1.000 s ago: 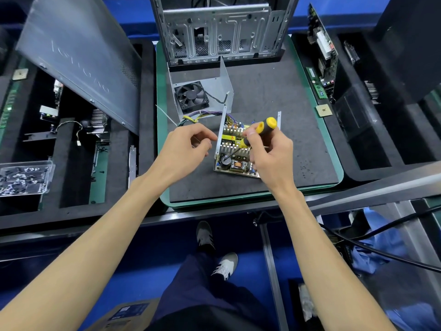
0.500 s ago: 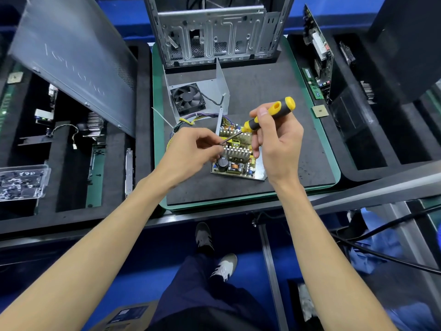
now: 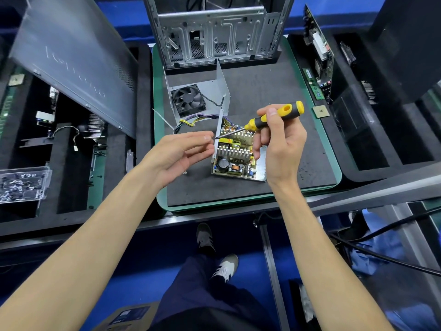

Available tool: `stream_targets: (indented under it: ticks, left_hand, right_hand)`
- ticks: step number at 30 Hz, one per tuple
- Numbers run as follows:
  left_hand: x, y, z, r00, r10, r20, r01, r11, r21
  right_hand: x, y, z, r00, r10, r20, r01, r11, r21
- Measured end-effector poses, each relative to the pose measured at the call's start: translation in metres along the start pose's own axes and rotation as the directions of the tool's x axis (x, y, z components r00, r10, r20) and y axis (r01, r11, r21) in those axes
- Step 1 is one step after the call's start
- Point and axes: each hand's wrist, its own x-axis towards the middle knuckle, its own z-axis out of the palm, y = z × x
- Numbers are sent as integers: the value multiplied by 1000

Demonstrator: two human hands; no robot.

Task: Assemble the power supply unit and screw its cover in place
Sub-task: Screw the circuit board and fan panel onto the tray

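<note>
Two hands hover over the open power supply unit (image 3: 235,158), which sits on the dark foam mat (image 3: 274,91) inside the green-rimmed tray. Your right hand (image 3: 279,144) grips the yellow-and-black screwdriver (image 3: 269,118), its thin steel shaft angled down toward the upright metal side wall. Your left hand (image 3: 179,154) is loosely open, fingertips near the tip; whether they pinch a screw, you cannot tell. Hold the unit by its stiff sheet-metal base and wall, likely sharp-edged, never by the finned heatsinks or fragile board parts. Its bent grey cover (image 3: 214,91), carrying the black fan (image 3: 189,99), lies just behind, light and springy, tethered by soft wires.
</note>
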Motion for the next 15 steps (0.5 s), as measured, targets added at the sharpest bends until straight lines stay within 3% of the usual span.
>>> stream_targets:
  ticks: [5, 15]
  left_hand:
    - [0, 1, 5, 998, -48, 41, 51, 995, -87]
    - [0, 1, 8, 997, -59, 53, 64, 993, -100]
  right_hand:
    - [1, 1, 0, 1000, 20, 1, -20, 999, 32]
    - [2, 2, 0, 999, 46, 14, -47, 997, 69]
